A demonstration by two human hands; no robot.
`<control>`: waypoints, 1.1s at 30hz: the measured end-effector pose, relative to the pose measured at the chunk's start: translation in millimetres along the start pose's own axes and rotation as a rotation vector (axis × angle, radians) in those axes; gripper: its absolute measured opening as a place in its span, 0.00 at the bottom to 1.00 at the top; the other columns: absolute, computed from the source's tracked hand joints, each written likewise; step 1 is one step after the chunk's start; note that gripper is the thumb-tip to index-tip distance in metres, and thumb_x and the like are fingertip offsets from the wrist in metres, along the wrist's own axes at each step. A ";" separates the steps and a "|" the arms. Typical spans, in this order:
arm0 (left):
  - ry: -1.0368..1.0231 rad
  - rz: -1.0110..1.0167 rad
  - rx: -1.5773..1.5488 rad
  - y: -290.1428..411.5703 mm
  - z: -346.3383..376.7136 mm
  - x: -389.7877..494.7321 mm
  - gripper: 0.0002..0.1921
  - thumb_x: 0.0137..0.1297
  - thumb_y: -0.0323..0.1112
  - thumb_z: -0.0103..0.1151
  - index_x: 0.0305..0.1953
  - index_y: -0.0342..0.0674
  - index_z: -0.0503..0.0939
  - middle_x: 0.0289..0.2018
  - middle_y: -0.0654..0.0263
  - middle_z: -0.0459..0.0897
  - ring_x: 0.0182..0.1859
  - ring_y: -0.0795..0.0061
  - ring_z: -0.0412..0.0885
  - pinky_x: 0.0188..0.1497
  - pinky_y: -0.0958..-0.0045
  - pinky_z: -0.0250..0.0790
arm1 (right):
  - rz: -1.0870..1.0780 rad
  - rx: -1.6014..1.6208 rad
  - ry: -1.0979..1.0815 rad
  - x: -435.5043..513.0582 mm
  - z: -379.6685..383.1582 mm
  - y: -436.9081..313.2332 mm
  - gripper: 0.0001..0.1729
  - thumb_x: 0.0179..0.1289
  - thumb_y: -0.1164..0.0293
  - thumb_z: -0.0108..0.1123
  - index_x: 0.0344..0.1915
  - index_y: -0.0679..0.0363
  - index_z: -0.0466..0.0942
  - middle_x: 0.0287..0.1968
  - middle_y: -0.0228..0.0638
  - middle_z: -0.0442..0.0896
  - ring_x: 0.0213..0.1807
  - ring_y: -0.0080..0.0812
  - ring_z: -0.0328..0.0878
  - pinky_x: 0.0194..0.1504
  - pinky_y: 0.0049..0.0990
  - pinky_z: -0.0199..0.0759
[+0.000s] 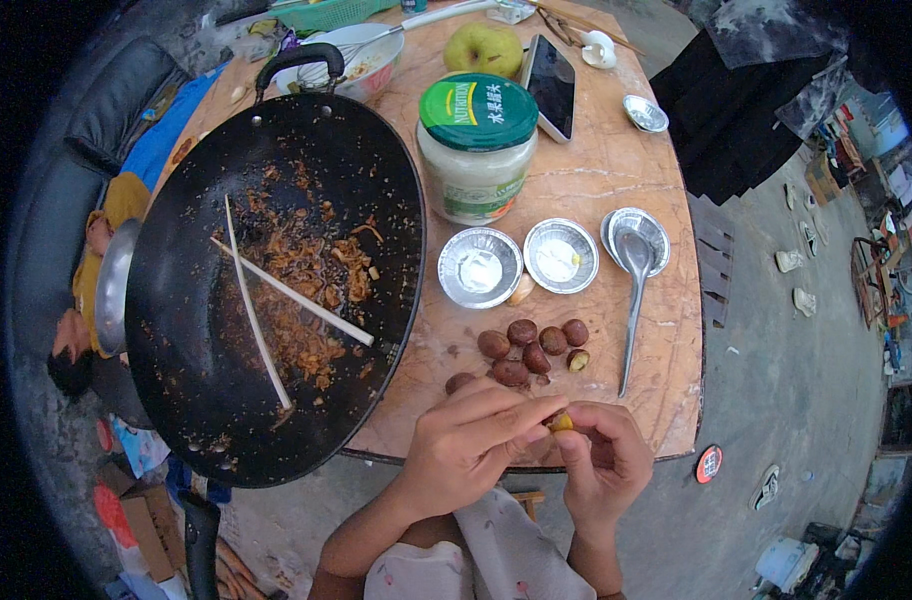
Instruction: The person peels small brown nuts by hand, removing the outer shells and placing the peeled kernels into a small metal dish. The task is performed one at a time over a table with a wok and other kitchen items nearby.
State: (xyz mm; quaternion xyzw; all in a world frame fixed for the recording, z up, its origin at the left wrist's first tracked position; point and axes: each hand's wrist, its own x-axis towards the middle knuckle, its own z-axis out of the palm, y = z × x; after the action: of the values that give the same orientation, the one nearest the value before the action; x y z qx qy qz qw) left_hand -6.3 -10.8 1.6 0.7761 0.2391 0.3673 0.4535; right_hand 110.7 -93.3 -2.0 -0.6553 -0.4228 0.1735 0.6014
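Note:
Between the fingertips of both hands is a partly peeled chestnut [559, 421], its yellow flesh showing beside brown shell. My left hand [467, 442] grips it from the left, and my right hand [602, 457] pinches it from the right. Just beyond the hands, several brown chestnuts [535, 358] lie loose on the table; one at the right shows a pale cut face. Behind them stand two foil cups [480, 268], side by side, with a tan piece [522, 289] between them. A metal spoon [634, 300] rests with its bowl in another foil cup [657, 231].
A black wok [178, 300] with food scraps and two chopsticks [257, 330] fills the left side. A green-lidded glass jar [477, 172], a yellow-green apple [484, 49], a phone [549, 90] and a bowl with a whisk [384, 64] stand farther back on the table [613, 172].

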 end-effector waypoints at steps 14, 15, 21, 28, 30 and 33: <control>0.111 0.030 0.124 4.9 1.2 -0.9 0.18 0.46 0.27 0.62 0.43 0.40 0.78 0.32 0.63 0.79 0.32 0.69 0.75 0.34 0.74 0.67 | 0.037 0.131 -0.080 1.4 -2.0 -0.6 0.12 0.47 0.80 0.63 0.35 0.68 0.76 0.35 0.42 0.80 0.36 0.31 0.78 0.39 0.24 0.71; 0.126 0.038 0.154 4.7 1.3 -1.5 0.18 0.46 0.28 0.63 0.43 0.40 0.78 0.32 0.64 0.79 0.32 0.69 0.75 0.34 0.74 0.67 | 0.084 0.212 -0.094 1.1 -2.2 -0.5 0.12 0.48 0.80 0.63 0.35 0.69 0.75 0.37 0.43 0.79 0.37 0.31 0.77 0.40 0.24 0.71; 0.184 0.133 0.119 0.4 0.5 -3.2 0.19 0.43 0.29 0.65 0.42 0.41 0.79 0.31 0.65 0.78 0.32 0.70 0.75 0.35 0.75 0.67 | 0.200 0.609 -0.172 -1.0 -2.6 6.1 0.13 0.54 0.80 0.58 0.40 0.71 0.71 0.44 0.47 0.76 0.44 0.32 0.76 0.44 0.25 0.71; 0.211 0.077 0.014 0.2 -1.7 -3.6 0.18 0.43 0.27 0.65 0.40 0.39 0.78 0.34 0.64 0.80 0.35 0.69 0.76 0.36 0.75 0.68 | 0.312 0.858 -0.246 -3.6 -0.8 10.2 0.15 0.60 0.76 0.52 0.46 0.71 0.65 0.49 0.52 0.72 0.50 0.37 0.73 0.48 0.32 0.72; 0.207 0.067 0.004 0.4 -2.2 -3.7 0.18 0.43 0.26 0.64 0.40 0.38 0.78 0.34 0.64 0.80 0.35 0.69 0.77 0.37 0.74 0.68 | 0.345 0.887 -0.250 -3.6 -0.2 9.3 0.16 0.60 0.76 0.52 0.47 0.71 0.64 0.50 0.53 0.72 0.50 0.38 0.72 0.49 0.33 0.71; 0.207 0.079 -0.026 0.0 -2.7 -2.8 0.17 0.44 0.26 0.65 0.40 0.38 0.77 0.35 0.63 0.79 0.35 0.68 0.77 0.37 0.74 0.69 | 0.349 0.876 -0.248 -2.7 0.9 6.8 0.17 0.59 0.77 0.52 0.48 0.70 0.64 0.50 0.53 0.72 0.51 0.39 0.72 0.50 0.33 0.70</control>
State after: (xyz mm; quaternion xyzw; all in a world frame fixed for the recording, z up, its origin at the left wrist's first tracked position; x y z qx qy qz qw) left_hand -10.2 -11.3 1.5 0.7370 0.2489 0.4661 0.4215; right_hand 110.8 -94.3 -9.3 -0.3760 -0.2624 0.5100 0.7278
